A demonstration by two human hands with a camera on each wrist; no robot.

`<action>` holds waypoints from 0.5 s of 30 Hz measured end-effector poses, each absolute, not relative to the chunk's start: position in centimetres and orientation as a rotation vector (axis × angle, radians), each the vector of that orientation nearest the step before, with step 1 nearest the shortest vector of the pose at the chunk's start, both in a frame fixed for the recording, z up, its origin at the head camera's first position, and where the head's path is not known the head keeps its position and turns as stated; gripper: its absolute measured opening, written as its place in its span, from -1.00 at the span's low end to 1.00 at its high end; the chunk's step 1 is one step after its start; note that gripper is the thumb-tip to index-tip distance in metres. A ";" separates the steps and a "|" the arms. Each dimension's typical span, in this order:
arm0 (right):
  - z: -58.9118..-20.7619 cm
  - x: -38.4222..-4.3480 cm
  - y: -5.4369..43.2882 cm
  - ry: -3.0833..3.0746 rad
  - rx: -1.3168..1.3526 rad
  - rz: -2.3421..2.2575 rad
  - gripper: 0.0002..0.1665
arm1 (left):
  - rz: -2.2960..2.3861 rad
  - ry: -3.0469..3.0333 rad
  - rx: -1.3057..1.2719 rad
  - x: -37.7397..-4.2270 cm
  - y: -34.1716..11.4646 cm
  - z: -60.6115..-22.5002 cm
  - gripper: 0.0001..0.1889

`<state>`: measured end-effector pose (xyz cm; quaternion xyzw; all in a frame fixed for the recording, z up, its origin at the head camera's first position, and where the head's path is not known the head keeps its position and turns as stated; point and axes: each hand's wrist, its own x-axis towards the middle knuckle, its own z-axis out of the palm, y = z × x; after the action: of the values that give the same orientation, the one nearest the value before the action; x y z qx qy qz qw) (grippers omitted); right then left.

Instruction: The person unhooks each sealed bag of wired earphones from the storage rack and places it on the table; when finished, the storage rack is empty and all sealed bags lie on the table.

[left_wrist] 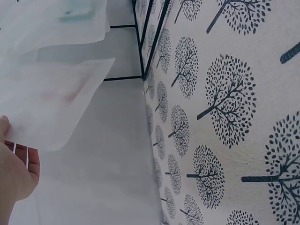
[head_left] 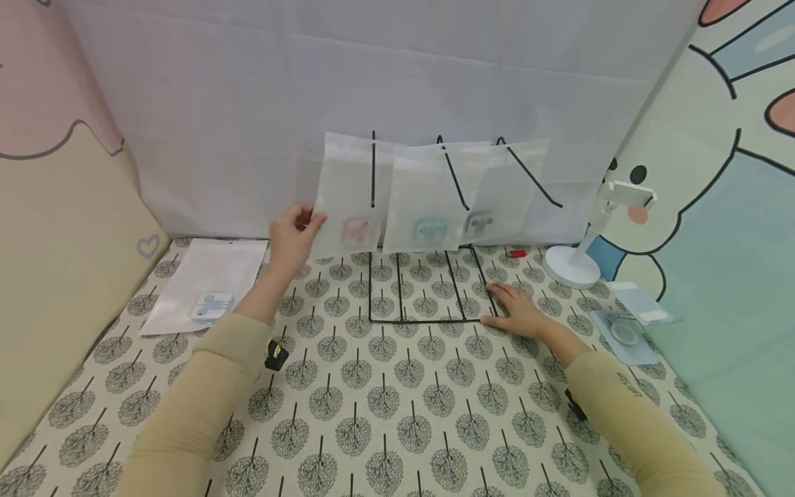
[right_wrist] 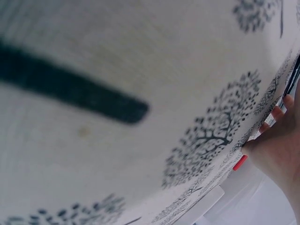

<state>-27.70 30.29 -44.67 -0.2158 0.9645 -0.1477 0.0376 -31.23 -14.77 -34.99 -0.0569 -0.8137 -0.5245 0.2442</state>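
In the head view my left hand (head_left: 295,238) pinches the lower left edge of a translucent white bag (head_left: 344,186) with a blurry red item in it. That bag hangs at the leftmost arm of a black wire rack (head_left: 400,290). Beside it hang a second bag (head_left: 422,186) with a light blue item and a third bag (head_left: 518,172) with a dark grey item. In the left wrist view, the thumb of my left hand (left_wrist: 16,171) lies over the bag's edge. My right hand (head_left: 518,314) rests with fairly straight fingers at the right side of the rack's base.
Another white bag (head_left: 232,266) with a blue-and-white case lies at the left. At the right are a white phone stand (head_left: 571,266), a small red object (head_left: 517,254) and a grey-blue flat stand (head_left: 624,338). A white cloth (head_left: 217,138) hangs behind the rack.
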 end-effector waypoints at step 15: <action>-44.4 -27.6 30.1 2.929 -0.624 -0.484 -0.01 | -1.310 -2.213 -0.252 -29.6 -16.2 -33.0 -0.73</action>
<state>-27.64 30.15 -44.41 -0.2055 0.9641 -0.1593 0.0542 -29.61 -16.16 -33.04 -0.0937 -0.8233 -0.4873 0.2755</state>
